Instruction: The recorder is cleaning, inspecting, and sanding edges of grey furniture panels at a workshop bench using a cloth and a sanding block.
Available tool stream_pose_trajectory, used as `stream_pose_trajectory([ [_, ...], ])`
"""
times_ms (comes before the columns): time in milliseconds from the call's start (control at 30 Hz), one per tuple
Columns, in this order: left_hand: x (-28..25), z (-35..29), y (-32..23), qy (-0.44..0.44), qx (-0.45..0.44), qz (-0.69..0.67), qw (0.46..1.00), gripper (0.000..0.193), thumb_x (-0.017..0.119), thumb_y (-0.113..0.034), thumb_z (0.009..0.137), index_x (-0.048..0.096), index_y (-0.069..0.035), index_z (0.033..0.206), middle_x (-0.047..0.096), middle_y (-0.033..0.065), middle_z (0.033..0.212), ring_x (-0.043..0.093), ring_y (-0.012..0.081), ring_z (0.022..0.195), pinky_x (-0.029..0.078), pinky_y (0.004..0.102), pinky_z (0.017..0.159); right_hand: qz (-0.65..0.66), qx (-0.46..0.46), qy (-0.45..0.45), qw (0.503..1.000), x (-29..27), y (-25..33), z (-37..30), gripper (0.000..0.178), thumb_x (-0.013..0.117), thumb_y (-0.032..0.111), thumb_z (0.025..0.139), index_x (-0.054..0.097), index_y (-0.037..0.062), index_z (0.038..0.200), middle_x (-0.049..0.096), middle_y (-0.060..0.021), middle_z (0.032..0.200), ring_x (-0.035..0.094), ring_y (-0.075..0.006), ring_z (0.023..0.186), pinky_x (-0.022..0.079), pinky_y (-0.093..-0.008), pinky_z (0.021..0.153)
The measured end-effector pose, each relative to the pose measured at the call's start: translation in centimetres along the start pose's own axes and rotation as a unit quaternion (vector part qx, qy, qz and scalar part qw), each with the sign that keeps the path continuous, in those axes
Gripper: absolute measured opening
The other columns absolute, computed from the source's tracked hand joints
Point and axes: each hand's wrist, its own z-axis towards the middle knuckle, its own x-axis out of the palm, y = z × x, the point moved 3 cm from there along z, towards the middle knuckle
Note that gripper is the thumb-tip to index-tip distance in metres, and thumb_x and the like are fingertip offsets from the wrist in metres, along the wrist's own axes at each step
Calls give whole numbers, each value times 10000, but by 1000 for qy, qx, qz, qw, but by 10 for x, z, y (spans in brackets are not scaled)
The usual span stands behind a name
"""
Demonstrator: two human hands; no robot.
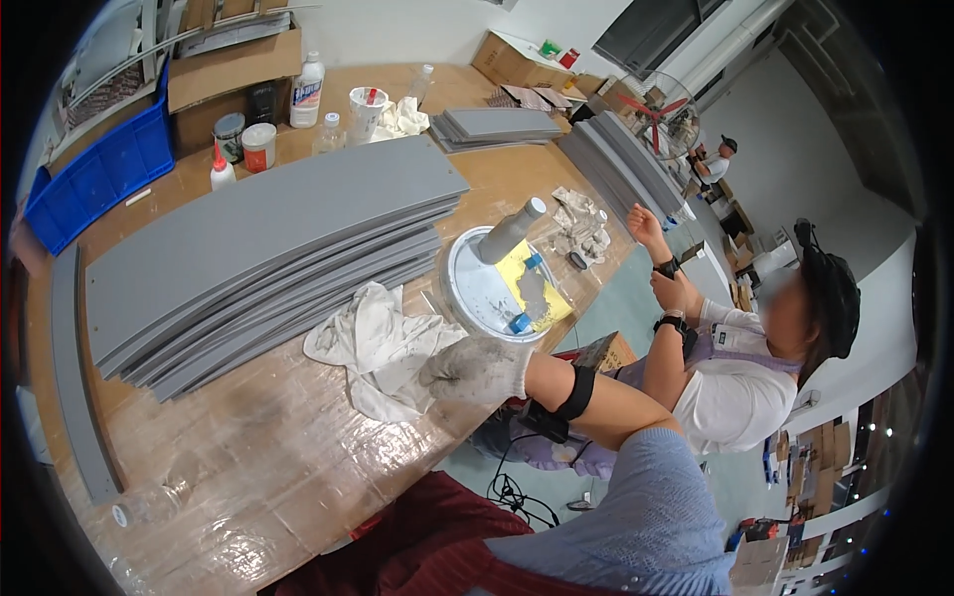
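Item: white rag [383, 348], crumpled, lying on the plastic-wrapped wooden bench [268, 467] near its right edge, just in front of the stack of grey panels [268, 248]. Judged soft, light and limp; it should bunch under any pinch and drape when lifted. No stiff part to take hold of, so a gathered fold near the middle looks the surest grip. Stains suggest it may be damp or tacky in places.

Right hand [477, 370]: in a grubby white work glove, resting on the right-hand edge of the rag, fingers curled loosely over the cloth. Whether it actually grips the cloth cannot be told. A black strap sits on the forearm behind it.

Left hand: not in view.

Beside the rag, further right: round metal tray [477, 298] holding a grey bottle [509, 231] lying tilted, a yellow sheet [532, 273] smeared grey, and small blue pieces. Likely messy to touch.

Behind: grey panels, long, thin and flat, probably stiff yet flexing over their length; best taken at both ends.

Far left: blue crate [99, 174], cardboard box [234, 70], jars and bottles [306, 91].

Far right: more grey panels, a fan [661, 109].

Right of the bench: another person, seated, hands raised.
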Motion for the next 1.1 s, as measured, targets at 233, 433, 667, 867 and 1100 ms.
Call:
stream_pose_trajectory([
  [233,27,10,21,4,-24,-2,1000,520,698,-378,908,603,-50,1300,651,145,1228,626,252,1059,528,404,864,-61,29,75,995,66,-38,16,333,574,312,914,687,61,1103,681,-171,1133,632,-353,1099,482,-446,958],
  [433,45,55,59,-13,-20,27,999,509,697,-371,910,606,-50,1294,654,142,1219,628,251,1050,531,403,859,-126,51,4,991,139,-51,-5,575,656,320,842,551,22,1322,533,-207,1355,580,-358,1205,487,-429,983],
  [667,62,77,93,-73,13,25,997,497,695,-363,911,609,-49,1286,658,138,1209,631,249,1039,534,401,852,-267,102,-40,957,208,-38,-53,1067,823,347,745,228,50,1579,290,-262,1584,341,-484,1433,382,-531,1131],
  [867,62,82,127,-134,38,-7,990,486,694,-356,912,611,-49,1279,662,135,1200,633,247,1030,537,400,847,-257,109,-158,947,223,-28,-47,877,760,285,747,394,50,1509,471,-252,1414,570,-428,1173,514,-457,952],
  [1100,69,86,168,-171,52,-47,983,474,693,-348,913,614,-48,1272,666,131,1190,636,246,1020,540,399,841,-276,136,-163,938,226,-8,-49,952,817,346,691,406,6,1480,529,-242,1312,626,-375,1071,530,-422,907],
])
